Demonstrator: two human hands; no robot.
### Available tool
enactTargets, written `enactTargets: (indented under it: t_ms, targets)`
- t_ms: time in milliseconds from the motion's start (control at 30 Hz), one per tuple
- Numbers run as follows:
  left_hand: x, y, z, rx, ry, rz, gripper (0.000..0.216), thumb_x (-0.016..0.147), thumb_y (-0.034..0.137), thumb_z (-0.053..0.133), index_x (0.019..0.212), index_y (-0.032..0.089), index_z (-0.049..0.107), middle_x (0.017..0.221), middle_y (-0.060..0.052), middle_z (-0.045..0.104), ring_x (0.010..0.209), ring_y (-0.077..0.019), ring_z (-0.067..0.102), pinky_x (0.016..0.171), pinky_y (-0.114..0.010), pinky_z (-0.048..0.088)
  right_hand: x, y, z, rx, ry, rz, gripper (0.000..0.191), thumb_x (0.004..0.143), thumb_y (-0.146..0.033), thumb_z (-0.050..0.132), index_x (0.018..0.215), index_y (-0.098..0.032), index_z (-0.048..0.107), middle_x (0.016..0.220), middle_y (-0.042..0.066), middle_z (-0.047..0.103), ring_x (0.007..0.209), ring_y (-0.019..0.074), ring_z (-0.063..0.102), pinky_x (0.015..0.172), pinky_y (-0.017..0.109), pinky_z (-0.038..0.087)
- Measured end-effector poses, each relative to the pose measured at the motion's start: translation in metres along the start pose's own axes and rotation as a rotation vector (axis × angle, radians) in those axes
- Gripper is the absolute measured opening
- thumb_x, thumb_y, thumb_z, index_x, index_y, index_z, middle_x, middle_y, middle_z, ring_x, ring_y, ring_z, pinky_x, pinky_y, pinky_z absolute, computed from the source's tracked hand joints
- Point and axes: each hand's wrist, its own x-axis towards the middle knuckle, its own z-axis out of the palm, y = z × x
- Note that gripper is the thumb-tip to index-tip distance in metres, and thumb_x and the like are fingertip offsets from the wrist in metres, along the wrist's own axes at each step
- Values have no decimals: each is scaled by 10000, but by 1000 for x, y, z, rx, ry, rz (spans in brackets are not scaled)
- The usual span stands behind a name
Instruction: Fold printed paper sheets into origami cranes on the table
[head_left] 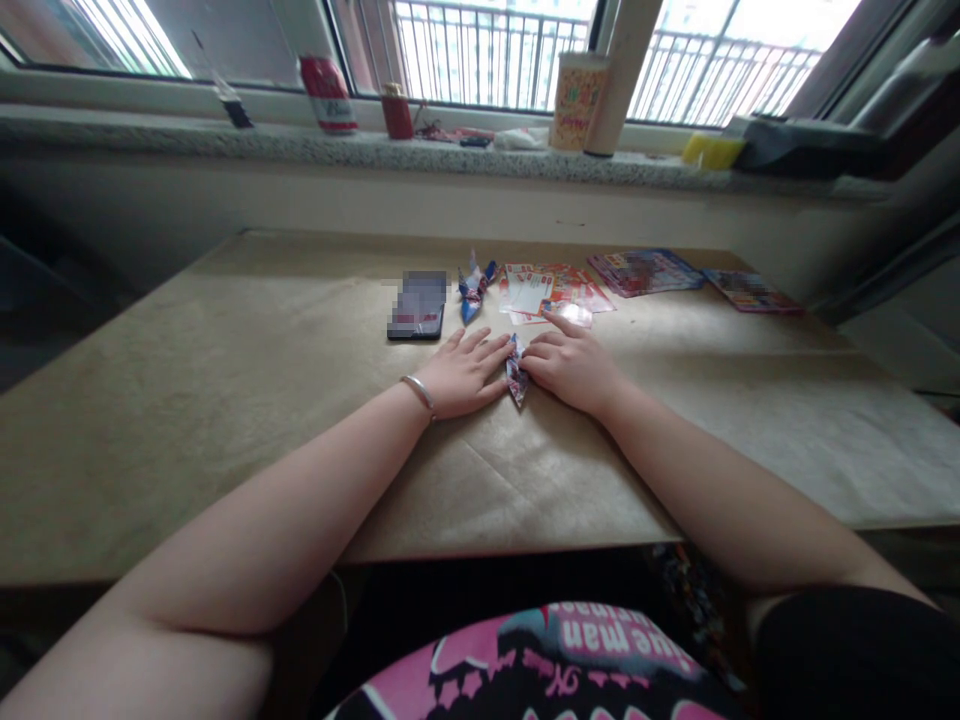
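A small folded piece of patterned paper [517, 385], narrow and pointed at its near end, lies on the tan table between my hands. My left hand [466, 372], with a silver bangle at the wrist, rests flat with its fingers spread. Its fingertips and thumb touch the paper's left edge. On the other side, my right hand [574, 368] has its fingers bent against the paper's right edge, gripping it, while the index finger points outward. Just beyond them stands a folded paper crane [474, 285] in blue, white and red. The fingertips hide part of the small paper.
A dark phone [418, 310] lies left of the crane. Red-and-white printed sheets [529, 290] are to its right, then colourful printed packs [645, 272] and another pack [752, 290]. On the windowsill [450, 155] stand a red can [328, 95], a patterned cup [577, 100] and other items.
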Motion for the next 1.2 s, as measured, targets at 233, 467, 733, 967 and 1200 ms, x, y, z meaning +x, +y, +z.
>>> enactTargets:
  t_ms: [233,467,733,967,1200]
  targets:
    - [-1,6,-12,56,208,193,293,906,327,479,1078,181,667,1142,-83,684,1155,-243,579,1167,-487,258,-3,2,4,56,14,78,220,928,-246,519,909,-247,739,899,7,747,935,194,627,1145,436,287]
    - [-2,3,-8,-37,220,120,294,866,356,544,1084,211,679,1139,-58,697,1116,-250,608,1117,-508,331,-6,4,14,262,67,254,141,826,-237,618,835,-269,755,911,-8,759,900,198,644,1128,457,279]
    - [5,-1,-7,85,305,208,244,909,377,556,972,189,697,998,-67,734,1020,-222,654,1107,-494,363,-7,3,16,382,117,306,118,795,-249,635,806,-266,752,885,-8,755,880,185,656,1112,445,292]
    - [6,10,-13,288,327,335,249,920,122,452,803,168,667,828,-45,730,807,-149,670,1108,-434,378,-5,-2,7,274,79,251,79,754,-236,646,776,-249,721,802,7,721,906,215,609,1146,449,257]
    - [2,5,-13,105,265,239,205,875,309,531,944,190,683,967,-67,717,973,-203,658,1102,-437,360,-3,-4,5,277,54,251,52,766,-263,654,759,-244,702,809,19,707,883,218,599,1107,439,309]
